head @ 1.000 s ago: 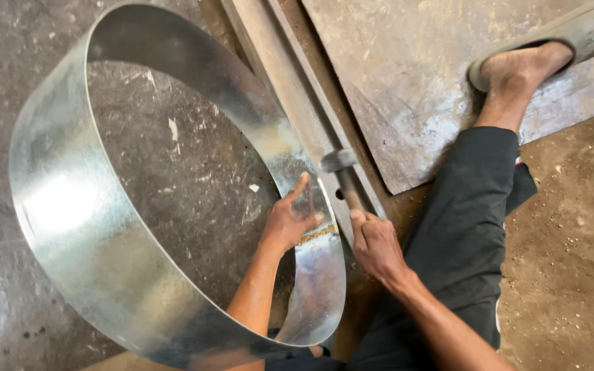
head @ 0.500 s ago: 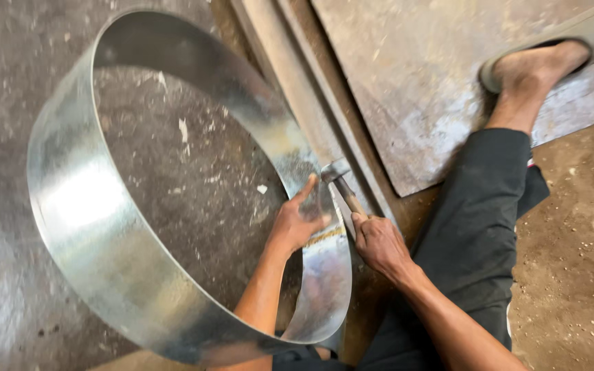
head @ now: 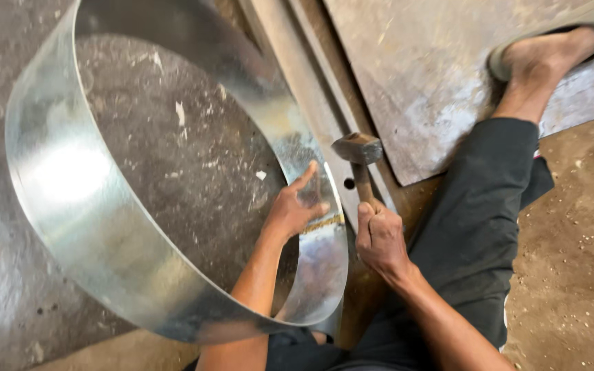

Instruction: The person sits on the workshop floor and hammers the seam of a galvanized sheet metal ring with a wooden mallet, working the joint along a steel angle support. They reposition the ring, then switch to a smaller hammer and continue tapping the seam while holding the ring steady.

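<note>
- Head view, what changed: a second ago the hammer sat low by the band's edge, and half a second ago its head was down against the rim near my left thumb. Now I see it lifted clear, head up over the long steel bar, apart from the metal.
- I read that as one blow just landed on the rim and the hammer drawn back; the work along that edge looks to be mid-way, not finished, though that is my judgement only.
- My right hand is closed tight round the wooden handle, low on the shaft.
- My left hand is spread wide and flat against the inside wall of the sheet-metal ring, thumb raised, fingers pressing the band near its rim. It has hardly shifted over the second.
- The ring stands on its edge on the grey floor, its near wall leaning by the bar, just where the two hands meet.
- The camera has swung a little; the ring now fills more of the left.
- Hard to make out: the exact spot struck is behind my left fingers and the glare. I cannot tell whether the rim rests on the bar or just beside it.
- Cut off: the ring's top arc, my elbows, and the sandalled foot on the flat steel plate at the upper right corner.
</note>
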